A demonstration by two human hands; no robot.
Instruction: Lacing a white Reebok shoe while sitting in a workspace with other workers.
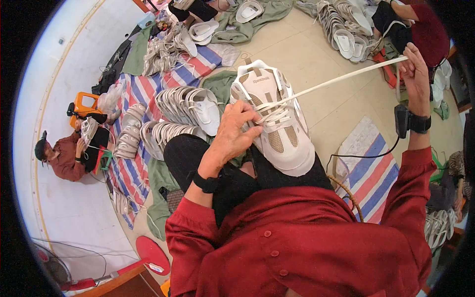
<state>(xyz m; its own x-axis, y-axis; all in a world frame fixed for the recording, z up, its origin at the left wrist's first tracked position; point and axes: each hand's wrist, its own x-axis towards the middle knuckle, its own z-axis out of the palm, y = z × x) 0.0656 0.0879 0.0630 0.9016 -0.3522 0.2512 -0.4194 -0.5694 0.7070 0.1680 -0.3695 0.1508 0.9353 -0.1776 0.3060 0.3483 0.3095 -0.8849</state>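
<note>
A white and beige sneaker (277, 129) rests on my lap, toe toward me. My left hand (236, 129) grips its side at the eyelets, fingers pressed on the crossed laces. A flat white shoelace (336, 80) runs taut from the eyelets up to the right. My right hand (414, 74) is raised far to the right, pinching the end of that lace. A black wrist device sits on each forearm, and a cable hangs from the right one.
Rows of white sneakers (185, 106) lie on a striped mat (133, 171) at left; more pile up (346, 29) at top right. A seated person (62, 156) works at far left. Another person's knees show at the top. Green cloth (247, 22) lies on the tiled floor.
</note>
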